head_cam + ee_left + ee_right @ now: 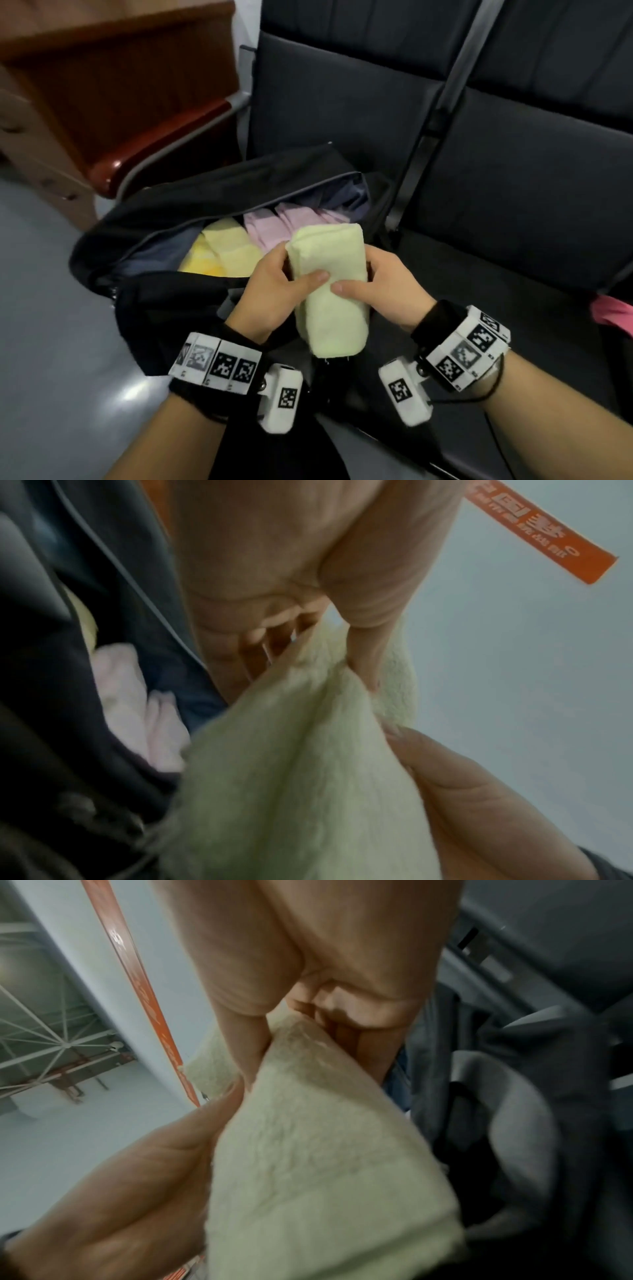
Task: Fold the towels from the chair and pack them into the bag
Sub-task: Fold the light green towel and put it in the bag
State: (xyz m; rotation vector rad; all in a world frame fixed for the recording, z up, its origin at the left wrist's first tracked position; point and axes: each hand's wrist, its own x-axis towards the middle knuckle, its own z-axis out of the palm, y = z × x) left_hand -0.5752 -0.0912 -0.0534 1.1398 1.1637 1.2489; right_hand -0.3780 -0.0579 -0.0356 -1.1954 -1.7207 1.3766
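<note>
A person holds a folded pale green towel (329, 287) in both hands above the near edge of an open black bag (191, 202), which sits on the dark padded seat of a chair (513, 212). The left hand (270, 291) wraps the towel's left side, thumb across the top face; the right hand (383, 284) wraps the right side, its thumb meeting the other near the towel's middle. Both grips are closed around the towel, fingers curled under it, as the left wrist view (291, 764) and the right wrist view (325, 1164) confirm at close range.

The towel is folded into a thick oblong, one short end pointing at the bag's opening, the other toward the person. Inside the bag lie a folded yellow towel (229, 250) on the left and a folded pink towel (274, 222) beside it, with darker grey-blue cloth (346, 198) farther back, possibly a lining or more fabric; motion blur leaves that unclear.

At the right edge of the head view a bright pink cloth (613, 311) rests on the seat, well apart from the bag. A red-brown wooden armrest (164, 144) stands to the bag's left, above a grey floor (51, 325). Marker-covered bands (219, 363) circle both wrists.
</note>
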